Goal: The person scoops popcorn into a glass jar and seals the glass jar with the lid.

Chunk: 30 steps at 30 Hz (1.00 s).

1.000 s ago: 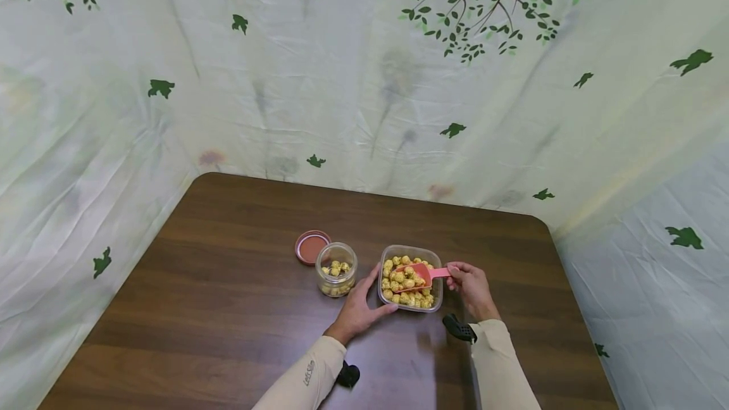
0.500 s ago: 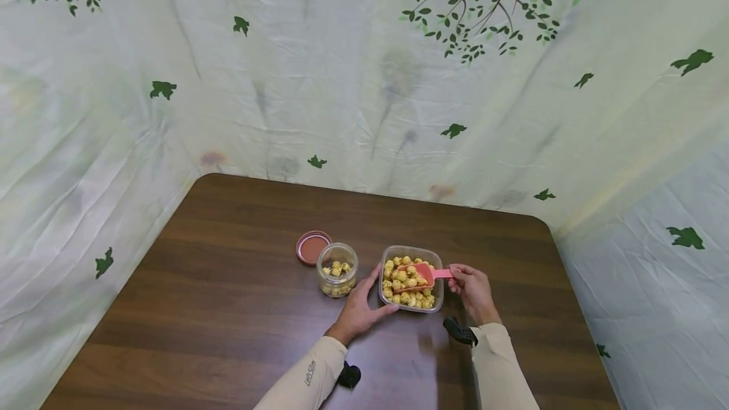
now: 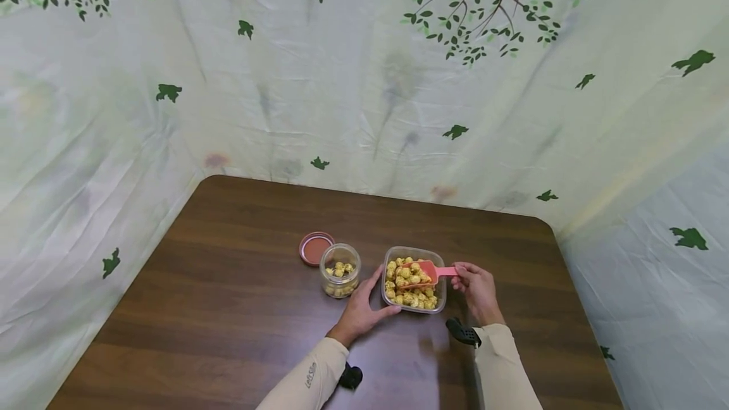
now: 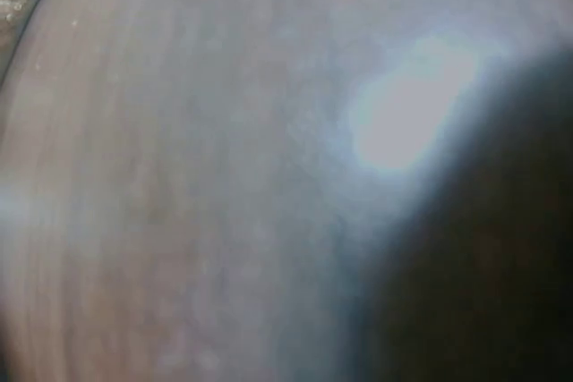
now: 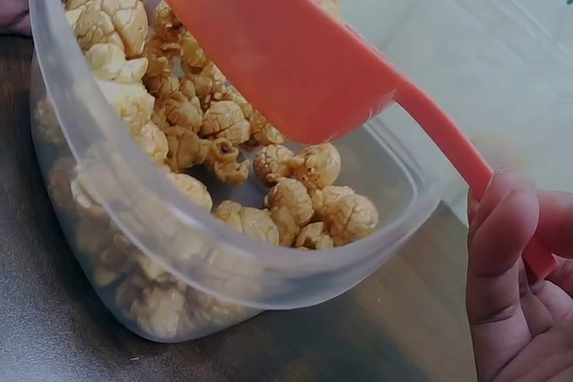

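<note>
My right hand (image 3: 479,288), lower centre-right of the head view, has thumb & fingers (image 5: 501,248) pinched on the handle of the small pink plastic scoop (image 3: 426,272). The scoop's blade sits over the heap of caramel popcorn (image 3: 407,283) in the clear rounded-square plastic tub (image 3: 414,252), slightly raised in the right wrist view, w/ a few pieces on it as seen from the head cam.

My left hand (image 3: 360,309), just left of the tub, lies w/ fingers fairly straight, thumb & forefinger spread against the tub's left wall, bracing it, not curled round it. Left wrist view is only blur, so no detail from there.

Left of that hand, near it, stands the small clear round jar (image 3: 340,269), open, partly filled w/ popcorn. Its red-brown round lid (image 3: 315,248) lies flat on the dark wood table (image 3: 228,309) at the jar's upper left.

Step, as I judge it: scoop loaded, lifting out of the tub. Next calls for keeping the blade level, carrying left over my left hand, then tipping into the narrow jar mouth w/o spilling.
</note>
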{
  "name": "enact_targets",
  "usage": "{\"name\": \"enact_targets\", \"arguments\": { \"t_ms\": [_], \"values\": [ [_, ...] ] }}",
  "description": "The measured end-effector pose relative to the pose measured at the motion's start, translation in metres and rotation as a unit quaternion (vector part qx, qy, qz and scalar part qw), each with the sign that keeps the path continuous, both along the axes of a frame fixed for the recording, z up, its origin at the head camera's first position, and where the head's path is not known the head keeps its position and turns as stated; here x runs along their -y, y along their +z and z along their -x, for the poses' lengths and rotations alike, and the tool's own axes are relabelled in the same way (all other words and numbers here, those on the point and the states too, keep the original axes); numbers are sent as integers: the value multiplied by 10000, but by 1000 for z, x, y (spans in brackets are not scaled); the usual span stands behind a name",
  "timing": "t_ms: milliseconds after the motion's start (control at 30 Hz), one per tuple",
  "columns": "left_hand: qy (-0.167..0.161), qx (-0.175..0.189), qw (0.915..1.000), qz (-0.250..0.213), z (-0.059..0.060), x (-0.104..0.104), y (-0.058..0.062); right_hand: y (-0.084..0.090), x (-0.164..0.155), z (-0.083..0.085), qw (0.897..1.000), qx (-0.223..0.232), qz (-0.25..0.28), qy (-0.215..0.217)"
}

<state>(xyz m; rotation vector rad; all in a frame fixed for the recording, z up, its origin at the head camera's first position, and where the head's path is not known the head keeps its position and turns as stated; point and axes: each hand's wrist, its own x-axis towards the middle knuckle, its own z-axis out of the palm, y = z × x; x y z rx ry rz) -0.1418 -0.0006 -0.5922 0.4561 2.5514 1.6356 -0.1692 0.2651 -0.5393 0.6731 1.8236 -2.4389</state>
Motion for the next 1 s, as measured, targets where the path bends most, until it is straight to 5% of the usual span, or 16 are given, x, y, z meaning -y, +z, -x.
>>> {"name": "enact_targets", "arguments": {
  "t_ms": [600, 1000],
  "values": [
    [74, -282, 9990, -352, 1, 1, 27, 29, -1, -3, 9992, -248, 315, -81],
    [-39, -359, 9988, -345, 7, -4, 71, 51, -4, 3, 9982, -315, 496, -99]
  ]
}}
